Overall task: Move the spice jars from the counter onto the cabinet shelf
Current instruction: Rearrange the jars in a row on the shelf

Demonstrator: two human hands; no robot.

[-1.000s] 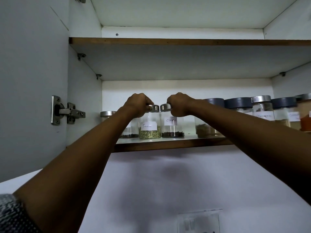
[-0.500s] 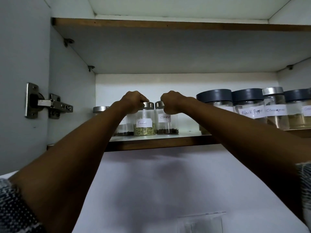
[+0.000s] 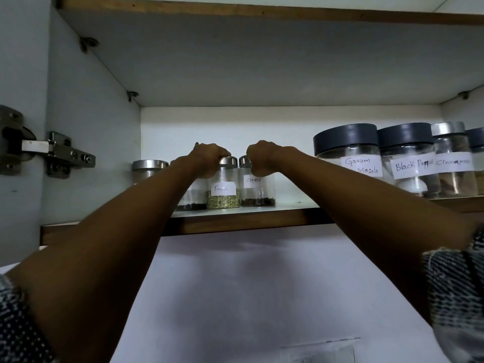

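Note:
Both arms reach up into the open cabinet. My left hand (image 3: 207, 159) is closed over the silver lid of the glass jar labelled Fennel (image 3: 223, 188), which stands on the cabinet shelf (image 3: 235, 218) with green seeds at its bottom. My right hand (image 3: 263, 158) grips the lid of the Cloves jar (image 3: 258, 188), right beside it and also resting on the shelf. Left of them, partly hidden by my left forearm, stand another dark-spice jar (image 3: 192, 200) and a silver-lidded jar (image 3: 149, 170).
Larger dark-lidded jars labelled Garam Masala (image 3: 348, 153) and Black Pepper (image 3: 408, 158), plus a Cinnamon jar (image 3: 453, 161), line the shelf's right side. An upper shelf (image 3: 262, 11) spans overhead. The door hinge (image 3: 52, 154) is at left. A white wall lies below the shelf.
The view has tilted and come closer to the shelf. Both hands have stayed on the lids of the Fennel and Cloves jars, which have slid slightly deeper onto the shelf.

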